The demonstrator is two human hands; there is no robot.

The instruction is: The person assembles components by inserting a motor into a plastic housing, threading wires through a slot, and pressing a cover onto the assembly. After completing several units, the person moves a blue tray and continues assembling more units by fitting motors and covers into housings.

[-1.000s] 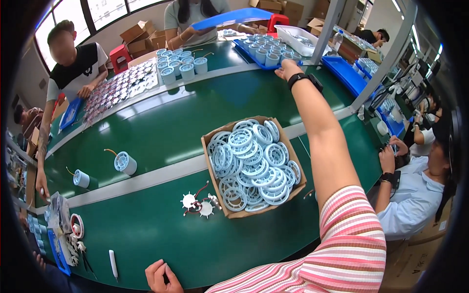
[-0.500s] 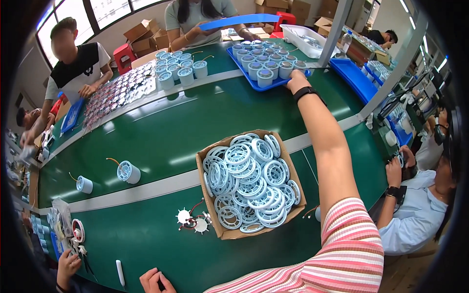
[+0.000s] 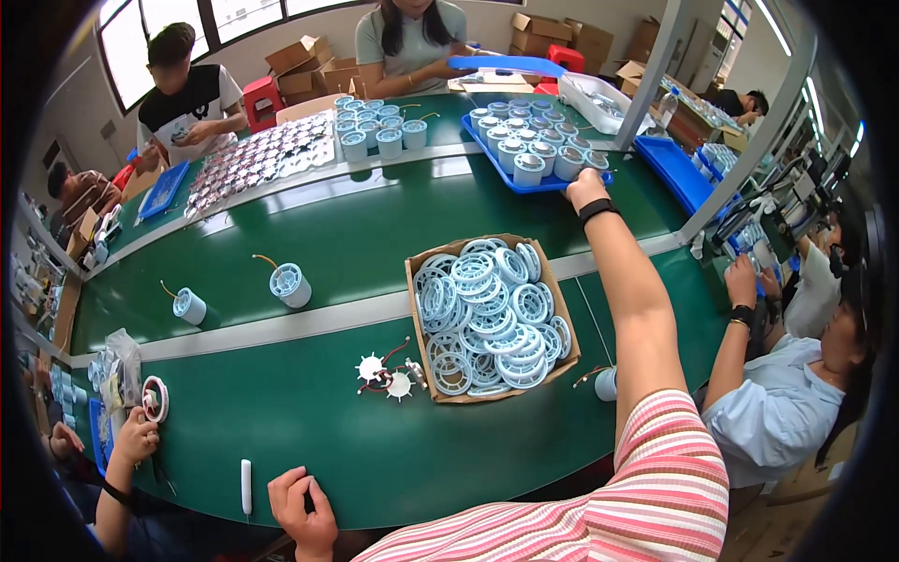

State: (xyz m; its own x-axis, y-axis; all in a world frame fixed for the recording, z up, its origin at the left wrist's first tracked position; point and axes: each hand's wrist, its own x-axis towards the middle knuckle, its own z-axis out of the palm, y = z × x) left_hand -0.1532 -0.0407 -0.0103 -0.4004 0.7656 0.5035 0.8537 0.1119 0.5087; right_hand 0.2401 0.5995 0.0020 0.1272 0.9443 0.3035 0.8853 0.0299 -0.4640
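My right hand [image 3: 587, 189], a black band on its wrist, stretches to the far side and grips the near right edge of a blue tray [image 3: 496, 170]. Rows of light-blue cup-shaped housings [image 3: 528, 170] with round grey tops stand in that tray. My left hand [image 3: 304, 510] rests at the near table edge with fingers curled in and nothing visible in them. A white stick-like tool [image 3: 246, 487] lies just left of it. Between my arms sits a cardboard box [image 3: 418, 318] heaped with light-blue plastic rings [image 3: 494, 323].
Two white spoked parts with red wires [image 3: 386, 377] lie beside the box. Wired housings stand on the green belt [image 3: 290, 285] and by my right arm [image 3: 606, 384]. A metal post [image 3: 655, 75] rises behind the tray. Co-workers sit opposite and on both sides; one hand [image 3: 138, 437] is near a ring-shaped roll [image 3: 155, 400].
My view has shifted, so the table sits higher and further right in it. My right hand stays on the tray. The left neighbour's hand has moved up to the ring-shaped roll.
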